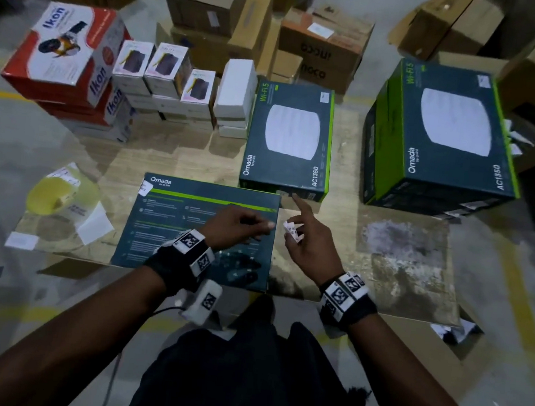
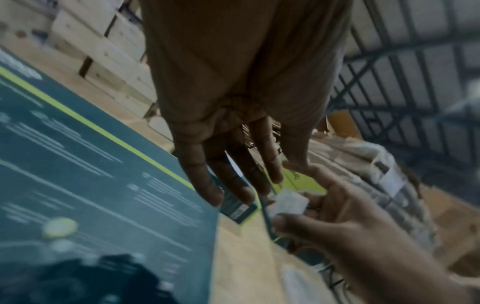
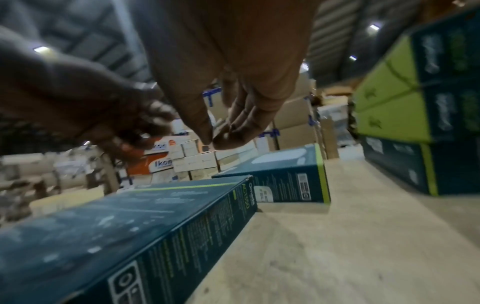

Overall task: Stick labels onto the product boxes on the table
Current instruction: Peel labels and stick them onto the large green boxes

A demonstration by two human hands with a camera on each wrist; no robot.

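1. A small white label (image 1: 293,231) sits in the grip of the right hand (image 1: 308,238), pinched in curled fingers with the forefinger pointing far, just right of the flat Omada box (image 1: 173,227).
2. The left hand (image 1: 238,224) hovers over that box, fingers relaxed, holding nothing.
3. The wooden table (image 1: 399,272) carries more Omada boxes (image 1: 289,143); cardboard cartons (image 1: 212,7) crowd the far floor.

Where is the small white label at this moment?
In the head view the label is held in the right hand, just past the right edge of the face-down Omada box, near the left hand.
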